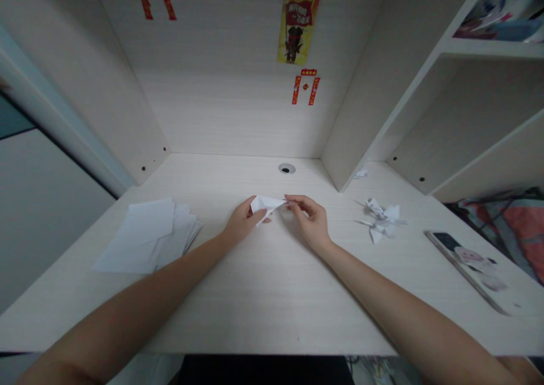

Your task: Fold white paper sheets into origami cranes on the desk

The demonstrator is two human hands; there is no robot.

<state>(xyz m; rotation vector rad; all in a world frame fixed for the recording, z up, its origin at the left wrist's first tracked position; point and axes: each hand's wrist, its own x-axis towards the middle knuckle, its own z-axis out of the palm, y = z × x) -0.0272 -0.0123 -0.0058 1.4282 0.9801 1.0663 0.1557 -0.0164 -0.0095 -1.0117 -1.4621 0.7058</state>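
Observation:
Between my two hands, above the middle of the desk, is a piece of white folded paper point(264, 204) with a narrow point toward the right. My left hand point(243, 219) grips its wider left part, thumb in front and fingers behind. At the thin right tip, my right hand point(309, 218) pinches the paper between thumb and fingers. Several small folded paper figures point(382, 218) lie in a heap to the right of my right hand. Left of my left forearm rests a loose stack of white paper sheets point(144, 235).
A phone in a decorated case point(467, 272) lies at the right of the desk point(255, 300). An upright divider point(361, 113) stands behind the paper heap. A cable hole point(287, 169) is near the back wall. Reddish cloth point(522, 226) bunches at the far right.

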